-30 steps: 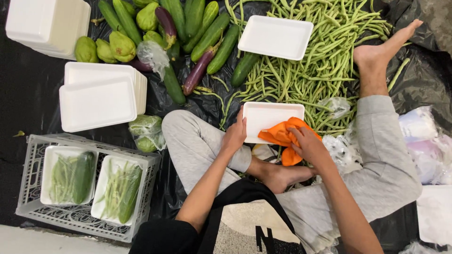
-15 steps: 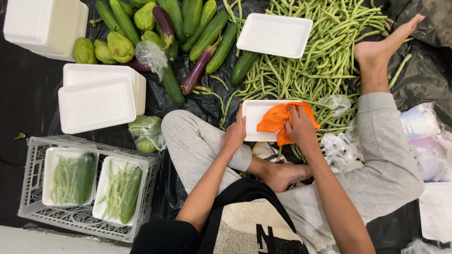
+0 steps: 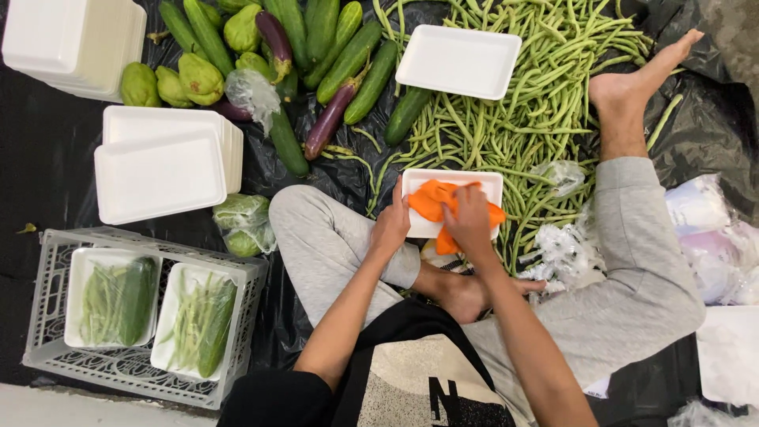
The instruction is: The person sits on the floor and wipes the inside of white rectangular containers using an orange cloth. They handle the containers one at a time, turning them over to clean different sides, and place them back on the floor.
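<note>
Black plastic sheeting (image 3: 47, 166) covers the floor, and the person sits on it with legs in grey trousers, one bare foot (image 3: 632, 83) stretched out to the far side. Between the knees lies a white foam tray (image 3: 490, 183), resting at the near edge of a big heap of green beans (image 3: 514, 119).

An orange cloth (image 3: 431, 202) is spread over this tray and hangs a little over its near rim. The right hand (image 3: 468, 223) lies flat on the cloth with the fingers bent down, pressing it against the tray. The left hand (image 3: 393, 225) grips the left edge of the same tray, thumb on top and fingers closed around the rim, so it holds the tray steady.

Further away, a second empty foam tray (image 3: 458, 59) sits on top of the beans. To the left of the beans are long cucumbers (image 3: 348, 55), two purple eggplants (image 3: 328, 122) and several pale green chayotes (image 3: 198, 75). Two stacks of white foam trays (image 3: 158, 174) stand on the left side, one behind the other.

Near the left knee is a grey plastic crate (image 3: 47, 348). Inside it are two packed trays (image 3: 115, 296), each filled with beans and a cucumber. On the right side, crumpled clear plastic bags (image 3: 704, 229) lie beside the outstretched leg.
</note>
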